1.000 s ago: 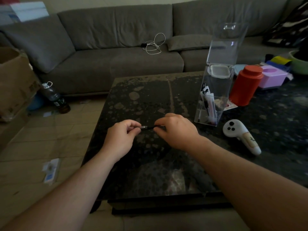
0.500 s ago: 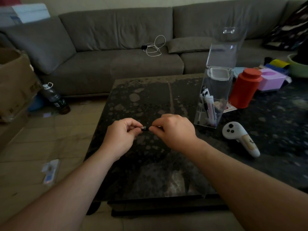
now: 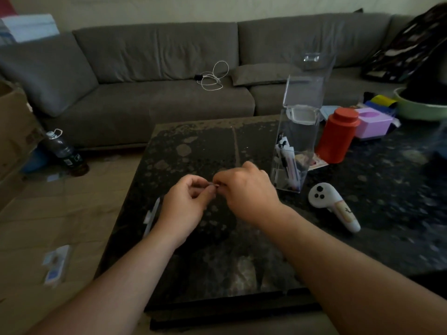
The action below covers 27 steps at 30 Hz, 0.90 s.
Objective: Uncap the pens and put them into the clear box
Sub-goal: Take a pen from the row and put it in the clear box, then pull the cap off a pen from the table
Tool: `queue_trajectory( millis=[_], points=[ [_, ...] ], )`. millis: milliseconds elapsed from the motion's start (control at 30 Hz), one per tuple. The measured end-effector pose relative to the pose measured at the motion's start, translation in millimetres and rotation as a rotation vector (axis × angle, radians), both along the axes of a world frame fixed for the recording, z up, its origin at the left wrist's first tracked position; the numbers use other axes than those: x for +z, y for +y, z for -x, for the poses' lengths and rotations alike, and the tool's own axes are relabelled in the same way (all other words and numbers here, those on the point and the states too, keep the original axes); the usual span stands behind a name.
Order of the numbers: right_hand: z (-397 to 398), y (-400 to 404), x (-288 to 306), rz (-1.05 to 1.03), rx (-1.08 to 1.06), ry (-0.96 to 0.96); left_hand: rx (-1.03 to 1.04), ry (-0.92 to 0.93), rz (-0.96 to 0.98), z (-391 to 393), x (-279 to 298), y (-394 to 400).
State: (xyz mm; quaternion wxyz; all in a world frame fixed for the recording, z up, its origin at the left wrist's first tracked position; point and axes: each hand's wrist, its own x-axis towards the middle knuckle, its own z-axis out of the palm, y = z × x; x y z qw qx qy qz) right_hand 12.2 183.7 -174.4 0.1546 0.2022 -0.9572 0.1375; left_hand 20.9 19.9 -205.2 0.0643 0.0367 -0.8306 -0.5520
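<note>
My left hand and my right hand meet fingertip to fingertip above the dark table. Both pinch a thin dark pen, and only a small sliver of it shows between the fingers. Just right of my right hand stands the tall clear box with its lid flipped up. Several pens lean inside it at the bottom. A white pen lies on the table's left edge, beside my left wrist.
A white controller lies right of the clear box, with a red canister and a purple box behind. A green bowl sits far right. Behind the table is a grey sofa. A bottle stands on the floor at left.
My hands have closed together; the stretch of dark pen seen between them shrank until the fingertips touch. The view tilted down, and a white pen shows at the table's left edge.
</note>
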Motion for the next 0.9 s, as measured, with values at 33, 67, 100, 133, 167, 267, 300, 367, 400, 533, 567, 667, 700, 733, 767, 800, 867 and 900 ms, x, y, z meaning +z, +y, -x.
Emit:
queue_trajectory(
  millis=[33,67,100,133,167,267,300,367,400,533,567,667,700,733,767,800,867,900],
  points=[
    [1,8,11,0.084,-0.019,0.013,-0.014,-0.005,-0.032,0,1,3],
    [3,18,24,0.202,-0.054,0.025,-0.038,-0.02,-0.03,-1,3,5],
    [4,29,38,0.338,-0.099,0.039,-0.065,-0.04,-0.004,-2,5,7],
    [6,42,51,0.473,-0.145,0.071,-0.087,-0.053,0.033,-3,6,8],
    [8,55,63,0.594,-0.186,0.128,-0.098,-0.06,0.076,-4,7,10],
    [17,89,79,0.748,-0.302,0.282,-0.129,-0.067,0.189,-6,8,14],
    [20,97,76,0.729,-0.335,0.293,-0.147,-0.072,0.221,-7,8,15],
    [24,110,60,0.6,-0.407,0.245,-0.186,-0.081,0.257,-9,8,17],
    [26,114,51,0.52,-0.439,0.202,-0.2,-0.08,0.267,-10,8,18],
    [27,117,22,0.352,-0.535,0.028,-0.214,-0.063,0.277,-9,8,23],
    [27,117,18,0.335,-0.553,0.008,-0.219,-0.066,0.276,-8,8,24],
    [29,117,17,0.349,-0.55,0.042,-0.238,-0.078,0.286,-8,7,24],
    [31,119,18,0.373,-0.541,0.073,-0.242,-0.08,0.297,-9,6,23],
    [32,120,20,0.391,-0.535,0.098,-0.244,-0.08,0.306,-9,6,22],
    [33,121,20,0.397,-0.533,0.103,-0.244,-0.08,0.311,-9,5,21],
    [33,122,20,0.397,-0.536,0.089,-0.243,-0.081,0.309,-9,5,20],
    [31,122,17,0.371,-0.549,0.027,-0.244,-0.077,0.303,-10,5,17],
    [30,122,14,0.342,-0.562,-0.001,-0.245,-0.075,0.303,-10,5,17]
  ],
)
